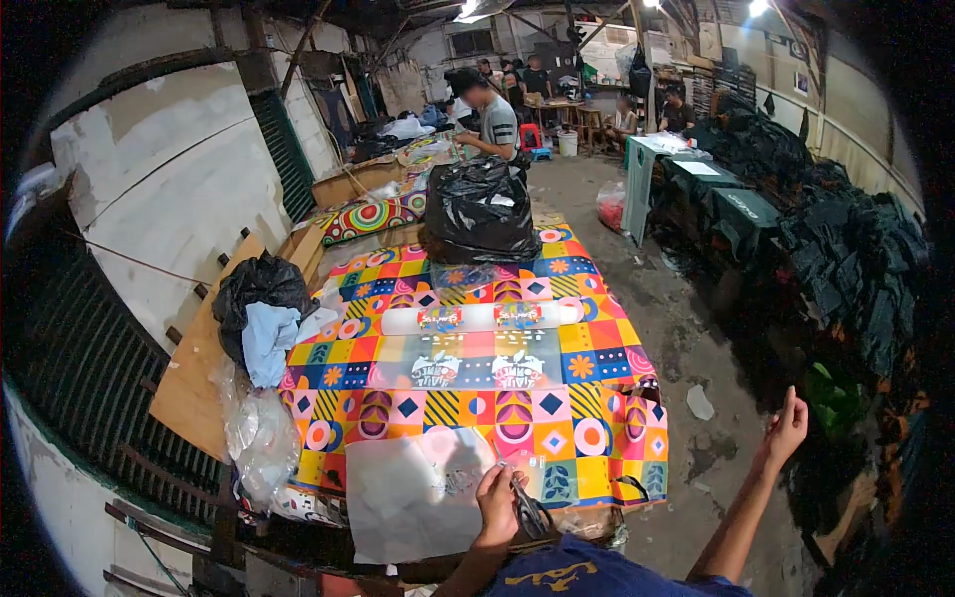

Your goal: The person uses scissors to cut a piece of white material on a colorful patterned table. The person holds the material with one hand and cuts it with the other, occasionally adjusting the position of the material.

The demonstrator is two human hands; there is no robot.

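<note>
My left hand is at the near edge of the table, its fingers pinched on what looks like a small piece of clear film. Black-handled scissors are right beside that hand; I cannot tell whether it touches them. Away from the table on the right, my right hand is raised over the floor with a finger stretched up and nothing visible in it. A whitish sheet lies left of my left hand, over the table edge. Farther up, a roll of printed transfer film lies crosswise, its unrolled part showing white designs.
A colourful patterned cover spreads over the table. A full black plastic bag stands at its far end. Light blue cloth and clear plastic lie on the left. Dark garments are heaped right. Another person stands beyond.
</note>
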